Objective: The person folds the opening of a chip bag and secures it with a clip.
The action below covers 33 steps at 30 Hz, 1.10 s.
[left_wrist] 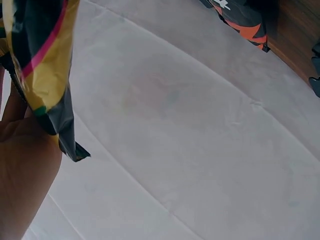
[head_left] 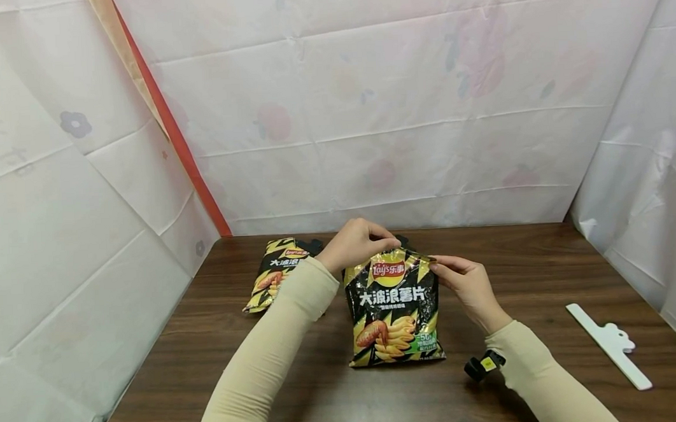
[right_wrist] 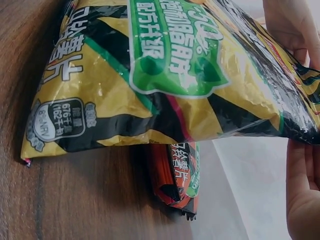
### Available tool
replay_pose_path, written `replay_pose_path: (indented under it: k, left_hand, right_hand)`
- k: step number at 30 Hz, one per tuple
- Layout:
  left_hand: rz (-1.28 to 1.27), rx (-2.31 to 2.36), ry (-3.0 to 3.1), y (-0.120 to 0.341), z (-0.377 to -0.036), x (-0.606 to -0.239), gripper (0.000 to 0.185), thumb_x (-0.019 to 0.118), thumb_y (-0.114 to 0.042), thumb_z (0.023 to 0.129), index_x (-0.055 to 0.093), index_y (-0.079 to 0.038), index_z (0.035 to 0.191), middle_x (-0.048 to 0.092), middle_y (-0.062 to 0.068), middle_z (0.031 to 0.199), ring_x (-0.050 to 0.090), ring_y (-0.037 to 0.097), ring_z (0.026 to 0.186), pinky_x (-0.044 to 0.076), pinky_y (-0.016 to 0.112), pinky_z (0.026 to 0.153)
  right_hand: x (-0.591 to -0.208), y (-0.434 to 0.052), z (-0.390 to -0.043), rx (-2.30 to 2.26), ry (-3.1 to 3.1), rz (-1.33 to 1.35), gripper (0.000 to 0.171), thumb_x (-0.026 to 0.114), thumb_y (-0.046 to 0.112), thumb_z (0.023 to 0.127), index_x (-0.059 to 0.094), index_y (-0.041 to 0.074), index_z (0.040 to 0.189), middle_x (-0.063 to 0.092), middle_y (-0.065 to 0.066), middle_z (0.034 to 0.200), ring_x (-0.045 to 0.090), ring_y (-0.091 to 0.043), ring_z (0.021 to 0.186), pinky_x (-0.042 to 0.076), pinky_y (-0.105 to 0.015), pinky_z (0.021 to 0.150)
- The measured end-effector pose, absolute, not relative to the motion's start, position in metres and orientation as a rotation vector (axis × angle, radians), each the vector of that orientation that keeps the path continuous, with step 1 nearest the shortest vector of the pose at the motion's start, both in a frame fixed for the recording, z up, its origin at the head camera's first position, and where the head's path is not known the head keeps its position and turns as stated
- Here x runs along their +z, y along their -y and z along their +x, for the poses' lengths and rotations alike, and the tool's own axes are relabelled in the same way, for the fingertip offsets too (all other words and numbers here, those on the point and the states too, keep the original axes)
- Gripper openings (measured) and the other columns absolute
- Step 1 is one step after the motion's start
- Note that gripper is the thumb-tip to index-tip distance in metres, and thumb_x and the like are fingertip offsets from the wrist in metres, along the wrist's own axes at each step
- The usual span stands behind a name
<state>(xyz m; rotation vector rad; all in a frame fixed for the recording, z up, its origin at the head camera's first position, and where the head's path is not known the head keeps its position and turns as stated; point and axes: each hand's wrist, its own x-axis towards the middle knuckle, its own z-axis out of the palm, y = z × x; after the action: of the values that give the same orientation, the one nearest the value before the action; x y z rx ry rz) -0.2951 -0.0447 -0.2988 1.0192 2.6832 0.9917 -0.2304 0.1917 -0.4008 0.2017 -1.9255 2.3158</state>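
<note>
We are looking down at a dark wooden table (head_left: 547, 270) walled in on three sides by white sheeting. Near its centre a black-and-yellow chip bag (head_left: 394, 313) is standing up on its bottom edge, printed face turned toward us.

Both hands are working at the bag's top seam. The left hand (head_left: 355, 242) is sitting at the seam's 11 o'clock corner, fingers curled over and pinching the top edge (the left wrist view is showing only the palm pressed against the bag's corner (left_wrist: 42, 75), so the exact finger lay is hidden there). The right hand (head_left: 468, 284) is sitting at the bag's 2 o'clock corner, thumb and forefinger closed in a pinch on the seam, the other fingers loosely bent behind.

In the right wrist view we are seeing the bag from below (right_wrist: 165, 75), its bottom edge resting on the wood.

A second chip bag (head_left: 275, 275) is lying flat at about 10 o'clock from the first, near the back-left of the table, partly behind the left forearm. A white bag clip (head_left: 609, 343) is lying well apart at 4 o'clock, near the table's right edge. A small black device (head_left: 484, 364) is riding on the right wrist.
</note>
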Motion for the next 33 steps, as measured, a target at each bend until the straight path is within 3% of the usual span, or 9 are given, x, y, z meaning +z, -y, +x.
replay_pose_path:
  k: [4, 14, 21, 26, 33]
  left_hand:
    - [1.003, 1.007, -2.688, 0.044, -0.295, -0.300, 0.021, 0.064, -0.035, 0.096, 0.079, -0.021, 0.101, 0.076, -0.005, 0.093, 0.059, 0.010, 0.065, 0.046, 0.025, 0.063]
    - [1.004, 1.036, -2.671, 0.043, -0.294, -0.300, 0.021, 0.065, -0.032, 0.096, 0.079, -0.019, 0.101, 0.077, 0.003, 0.097, 0.044, 0.010, 0.049, 0.045, 0.025, 0.061]
    - [0.972, 1.046, -2.654, 0.043, -0.292, -0.297, 0.020, 0.066, -0.032, 0.095, 0.079, -0.018, 0.101, 0.076, 0.005, 0.099, 0.038, 0.009, 0.045, 0.044, 0.024, 0.059]
    - [0.953, 1.054, -2.641, 0.043, -0.292, -0.297, 0.020, 0.067, -0.031, 0.094, 0.079, -0.017, 0.101, 0.076, 0.004, 0.099, 0.042, 0.008, 0.047, 0.045, 0.023, 0.060]
    - [0.944, 1.060, -2.636, 0.043, -0.291, -0.296, 0.018, 0.069, -0.029, 0.093, 0.079, -0.016, 0.100, 0.076, 0.000, 0.091, 0.037, 0.007, 0.043, 0.042, 0.022, 0.055]
  right_hand:
    - [-0.401, -0.192, -0.230, 2.332, 1.922, 0.197, 0.019, 0.068, 0.007, 0.092, 0.078, 0.023, 0.097, 0.073, 0.012, 0.094, 0.069, -0.002, 0.086, 0.057, -0.020, 0.075]
    - [-0.400, -0.198, -0.228, 2.412, 1.912, 0.315, 0.024, 0.064, 0.010, 0.095, 0.071, 0.009, 0.118, 0.071, 0.009, 0.105, 0.067, -0.003, 0.096, 0.056, -0.021, 0.081]
    - [-0.394, -0.199, -0.232, 2.463, 1.905, 0.284, 0.019, 0.057, 0.018, 0.100, 0.075, 0.020, 0.104, 0.072, 0.010, 0.108, 0.067, -0.003, 0.096, 0.056, -0.022, 0.080]
    - [-0.391, -0.199, -0.235, 2.431, 2.037, 0.213, 0.018, 0.058, 0.027, 0.100, 0.075, 0.020, 0.103, 0.072, 0.012, 0.105, 0.067, -0.004, 0.094, 0.056, -0.023, 0.081]
    - [-0.391, -0.198, -0.235, 2.476, 2.109, 0.191, 0.014, 0.059, 0.024, 0.100, 0.074, 0.023, 0.100, 0.072, 0.015, 0.102, 0.067, -0.003, 0.095, 0.056, -0.023, 0.084]
